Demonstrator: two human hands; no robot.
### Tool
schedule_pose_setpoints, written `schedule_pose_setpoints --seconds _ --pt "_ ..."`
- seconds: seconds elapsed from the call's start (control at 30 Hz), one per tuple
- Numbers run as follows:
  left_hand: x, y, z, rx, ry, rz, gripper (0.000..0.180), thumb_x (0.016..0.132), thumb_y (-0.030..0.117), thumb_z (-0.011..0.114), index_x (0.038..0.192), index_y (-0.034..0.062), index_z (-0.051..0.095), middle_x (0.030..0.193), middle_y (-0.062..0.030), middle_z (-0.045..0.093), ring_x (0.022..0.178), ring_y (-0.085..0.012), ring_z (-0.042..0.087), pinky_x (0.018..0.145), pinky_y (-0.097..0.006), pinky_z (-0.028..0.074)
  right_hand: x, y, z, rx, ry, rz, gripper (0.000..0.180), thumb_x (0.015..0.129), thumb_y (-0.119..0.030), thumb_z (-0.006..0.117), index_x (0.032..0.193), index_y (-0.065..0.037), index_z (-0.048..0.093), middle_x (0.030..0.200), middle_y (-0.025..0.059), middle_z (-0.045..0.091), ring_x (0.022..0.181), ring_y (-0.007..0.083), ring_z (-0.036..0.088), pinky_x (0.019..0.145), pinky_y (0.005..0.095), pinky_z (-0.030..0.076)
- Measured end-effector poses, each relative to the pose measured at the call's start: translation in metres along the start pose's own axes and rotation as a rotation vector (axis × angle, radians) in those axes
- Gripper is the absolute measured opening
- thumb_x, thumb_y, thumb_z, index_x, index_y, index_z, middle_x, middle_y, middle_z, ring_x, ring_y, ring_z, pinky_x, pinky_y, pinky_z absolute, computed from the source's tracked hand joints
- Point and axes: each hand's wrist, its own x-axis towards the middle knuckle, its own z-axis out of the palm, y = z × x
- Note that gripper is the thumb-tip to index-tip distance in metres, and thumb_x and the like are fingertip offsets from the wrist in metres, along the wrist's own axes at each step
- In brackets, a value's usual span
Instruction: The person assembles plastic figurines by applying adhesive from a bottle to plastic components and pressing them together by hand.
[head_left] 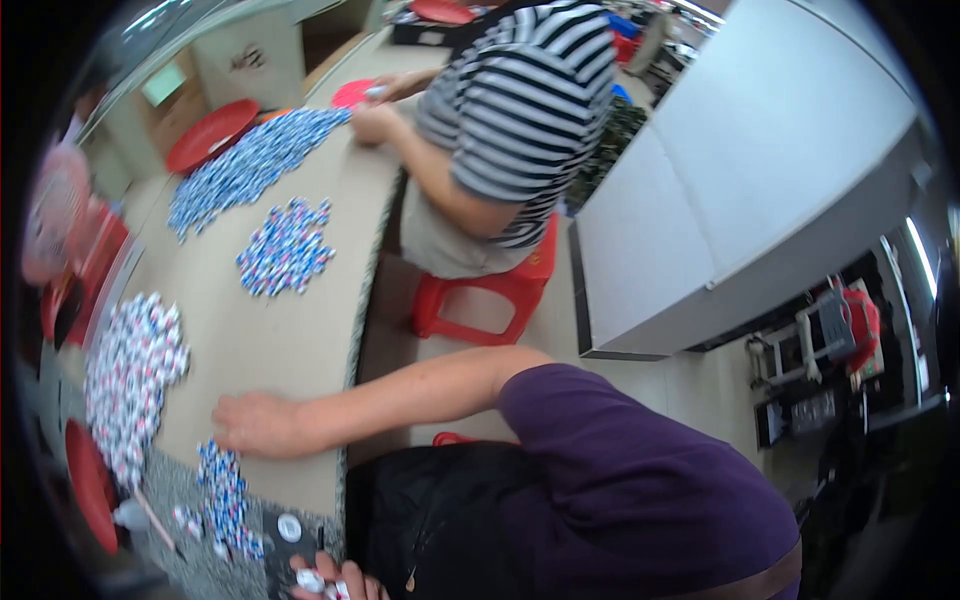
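My right hand [262, 424] reaches across the table, palm down, beside a strip of small blue-and-white pieces [224, 490]. Its fingers are smeared by motion, so what they hold, if anything, does not show. At the lower edge, my left hand [352, 582] is closed around small white pieces with red marks [312, 579]. Close to it lies a dark flat pad with a round white disc [289, 528]. A large heap of white, red and blue pieces [132, 375] spreads beyond my right hand. The kind of these pieces is too small to tell.
A co-worker in a striped shirt [530, 110] sits on a red stool [485, 310] at the same table [300, 345], handling small pieces. Two more heaps [285, 247] lie between us. Red trays [212, 137], a pink fan [58, 215] and a large white cabinet [740, 160] stand around.
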Motion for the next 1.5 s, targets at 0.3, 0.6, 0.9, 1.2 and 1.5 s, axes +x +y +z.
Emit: schedule_pose_setpoints --seconds 0.3,0.6,0.9,1.2,1.5 --pt "-0.008 0.012 -0.033 -0.004 -0.047 0.095 0.039 0.101 0.038 0.04 0.123 0.0063 0.043 0.091 -0.0074 0.054 0.052 -0.0134 0.041 0.037 -0.023 0.033 0.0 0.019 -0.024 0.113 -0.162 0.129 0.017 0.075 -0.002 0.066 0.091 -0.008 0.065 0.09 0.0115 0.057 0.083 0.0314 0.059 0.072 0.0381 0.049" --pt "-0.03 0.009 -0.051 -0.062 -0.09 0.187 0.044 0.102 0.038 0.034 0.13 0.0073 0.047 0.102 -0.0108 0.061 0.057 -0.0135 0.042 0.038 -0.023 0.035 0.022 0.016 -0.039 0.284 -0.293 0.298 0.032 0.075 0.0 0.067 0.106 -0.009 0.068 0.082 0.0055 0.056 0.071 0.0165 0.056 0.069 0.0301 0.048" --pt "-0.017 0.012 -0.059 -0.044 -0.06 0.219 0.045 0.101 0.037 0.039 0.129 0.0021 0.047 0.109 -0.0098 0.065 0.057 -0.0109 0.046 0.039 -0.021 0.035 0.004 0.016 -0.034 0.069 -0.194 0.03 0.008 0.084 -0.005 0.058 0.09 -0.003 0.063 0.08 0.0134 0.06 0.072 0.0285 0.06 0.068 0.0385 0.048" --pt "-0.018 0.011 -0.064 -0.044 -0.056 0.222 0.042 0.1 0.036 0.044 0.123 0.0023 0.052 0.107 -0.0107 0.065 0.058 -0.0107 0.047 0.039 -0.02 0.034 -0.012 -0.035 -0.061 1.157 -0.312 0.767 0.021 0.088 -0.002 0.061 0.108 0.002 0.062 0.089 0.0082 0.068 0.073 0.0121 0.065 0.072 0.0243 0.055" --pt "-0.018 0.003 -0.065 -0.044 -0.055 0.25 0.03 0.099 0.032 0.049 0.115 0.0068 0.053 0.088 -0.0073 0.06 0.054 -0.0111 0.048 0.036 -0.02 0.033 -0.031 -0.059 -0.058 1.473 -0.381 0.866 0.018 0.089 -0.009 0.062 0.105 0.001 0.062 0.091 0.0113 0.069 0.073 0.013 0.065 0.072 0.0246 0.055"
